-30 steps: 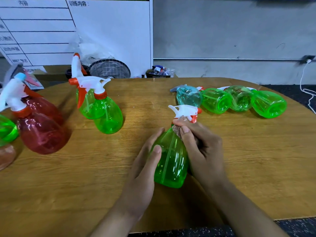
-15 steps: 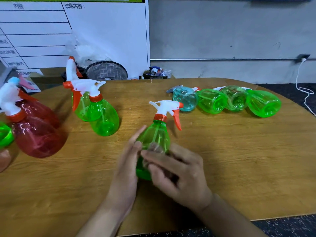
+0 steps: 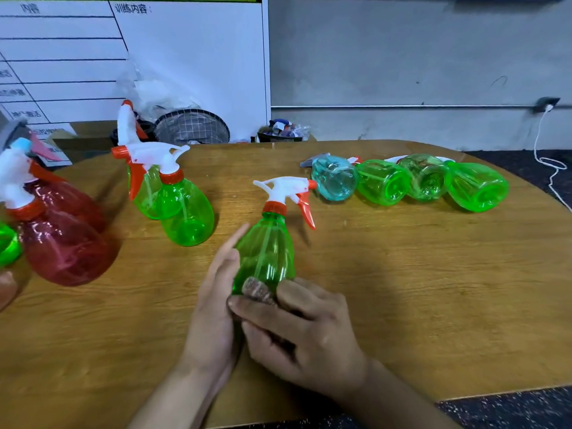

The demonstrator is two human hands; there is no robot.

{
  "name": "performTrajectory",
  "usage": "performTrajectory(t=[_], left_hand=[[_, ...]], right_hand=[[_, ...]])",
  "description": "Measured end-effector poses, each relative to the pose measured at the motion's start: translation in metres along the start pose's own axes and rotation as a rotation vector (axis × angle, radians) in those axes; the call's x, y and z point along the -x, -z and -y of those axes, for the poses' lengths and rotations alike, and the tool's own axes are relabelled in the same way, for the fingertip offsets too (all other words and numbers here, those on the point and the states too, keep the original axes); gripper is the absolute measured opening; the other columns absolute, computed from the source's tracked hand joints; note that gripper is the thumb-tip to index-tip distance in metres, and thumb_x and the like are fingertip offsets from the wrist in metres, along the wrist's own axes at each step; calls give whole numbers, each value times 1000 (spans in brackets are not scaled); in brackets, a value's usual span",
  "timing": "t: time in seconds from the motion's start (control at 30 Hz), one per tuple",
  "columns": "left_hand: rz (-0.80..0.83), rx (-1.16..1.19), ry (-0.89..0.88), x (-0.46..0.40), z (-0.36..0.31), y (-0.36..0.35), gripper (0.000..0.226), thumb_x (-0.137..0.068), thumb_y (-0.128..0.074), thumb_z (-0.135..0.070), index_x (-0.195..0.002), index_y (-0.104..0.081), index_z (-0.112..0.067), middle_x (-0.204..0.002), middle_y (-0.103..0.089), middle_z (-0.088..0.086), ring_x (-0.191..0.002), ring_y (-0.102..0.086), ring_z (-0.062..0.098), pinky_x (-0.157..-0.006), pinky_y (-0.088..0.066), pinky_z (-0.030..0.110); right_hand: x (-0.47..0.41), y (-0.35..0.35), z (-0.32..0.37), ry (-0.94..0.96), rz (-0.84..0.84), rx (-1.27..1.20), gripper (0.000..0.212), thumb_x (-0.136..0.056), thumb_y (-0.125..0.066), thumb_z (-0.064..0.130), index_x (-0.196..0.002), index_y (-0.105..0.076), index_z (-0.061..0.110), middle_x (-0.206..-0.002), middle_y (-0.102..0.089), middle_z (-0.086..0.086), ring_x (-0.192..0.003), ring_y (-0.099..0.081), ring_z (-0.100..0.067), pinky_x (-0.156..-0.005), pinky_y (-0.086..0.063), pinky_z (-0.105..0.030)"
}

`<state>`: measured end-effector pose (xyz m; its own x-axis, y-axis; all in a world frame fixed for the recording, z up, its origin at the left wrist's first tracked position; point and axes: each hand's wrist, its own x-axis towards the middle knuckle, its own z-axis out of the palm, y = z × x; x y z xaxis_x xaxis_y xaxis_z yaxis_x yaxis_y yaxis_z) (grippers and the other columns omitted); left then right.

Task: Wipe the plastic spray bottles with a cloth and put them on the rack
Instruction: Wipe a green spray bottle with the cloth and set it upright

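Spray bottles: seven green (image 3: 266,252), two red (image 3: 65,249), one teal (image 3: 334,178).

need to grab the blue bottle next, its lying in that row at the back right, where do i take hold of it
Take the teal-blue bottle round its belly, coming down from above. It lies on its side with its base toward the camera and its spray head pointing away, so the trigger is hard to reach. The nearest green bottle lies close on its right, so set the fingers front and back rather than between them.
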<state>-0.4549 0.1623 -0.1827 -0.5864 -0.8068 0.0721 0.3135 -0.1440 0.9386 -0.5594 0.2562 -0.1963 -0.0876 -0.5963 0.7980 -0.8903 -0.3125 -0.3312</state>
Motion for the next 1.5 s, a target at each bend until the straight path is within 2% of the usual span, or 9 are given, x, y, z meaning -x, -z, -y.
performTrajectory(t=[0.1,0.23,0.43,0.6,0.83,1.07,1.17,1.3,1.5], left_hand=[[19,-29,-24,0,-4,0,46,-103,-48,-35,-145,-60,-22,-132,-75,1,-121,-72,18,-91,-58,24],[65,-148,-35,0,1,1,43,-100,-56,-46,-140,-67,-33,-145,-67,-3,-139,-60,20,-115,-47,45],[166,-195,-19,12,9,-6,43,-97,-52,-32,-137,-67,-26,-132,-74,-11,-125,-68,7,-94,-56,20],[40,-95,34,5,5,-1,46,-99,-53,-42,-141,-65,-26,-136,-72,1,-131,-66,21,-112,-48,48],[2,22,11,2,-8,0,46,-103,-47,-39,-145,-59,-24,-135,-73,6,-126,-69,24,-100,-58,31],[99,-141,-10,7,5,-7,45,-93,-61,-54,-135,-69,-39,-140,-70,0,-134,-64,26,-109,-53,47],[234,-220,6,17,4,-8,63,-80,-77,-70,-138,-63,-48,-138,-70,-8,-128,-67,17,-96,-60,35],[252,-194,51,18,3,-8,91,-68,-94,-46,-148,-52,-39,-139,-69,-8,-128,-68,17,-96,-59,30],[78,-26,56,13,-6,-10,77,-76,-86,-37,-146,-54,-47,-140,-69,-7,-131,-66,15,-108,-52,46]], right_hand=[[0,3,-5,24,0,10,23,-98,-72,27,-119,-80,23,-79,-56,1,-70,-53,-12,-60,-50,-28],[-5,13,-19,-165,-81,-118,26,-104,-62,29,-127,-74,24,-83,-59,-3,-68,-53,-8,-62,-45,-20],[-11,23,-41,-458,-214,-162,31,-102,-56,26,-119,-78,13,-73,-56,1,-65,-49,-8,-61,-36,-16],[-5,7,-13,-257,-112,-143,27,-105,-60,29,-125,-75,21,-94,-60,12,-77,-57,2,-66,-48,-17],[2,-1,0,36,-27,49,22,-96,-74,26,-117,-81,24,-78,-58,1,-69,-56,-15,-66,-49,-24],[-11,21,-29,-343,-195,-160,26,-103,-59,27,-122,-75,19,-80,-58,3,-64,-49,-2,-60,-38,-14],[-15,27,-43,-450,-209,-183,29,-102,-57,24,-119,-78,13,-71,-53,2,-64,-47,-6,-61,-35,-15],[-16,28,-42,-468,-200,-264,29,-103,-57,24,-121,-77,15,-72,-54,-4,-62,-47,-11,-58,-37,-20],[-20,26,-28,-502,-357,-317,28,-102,-55,21,-124,-72,14,-116,-73,15,-107,-69,-10,-90,-53,-25]])
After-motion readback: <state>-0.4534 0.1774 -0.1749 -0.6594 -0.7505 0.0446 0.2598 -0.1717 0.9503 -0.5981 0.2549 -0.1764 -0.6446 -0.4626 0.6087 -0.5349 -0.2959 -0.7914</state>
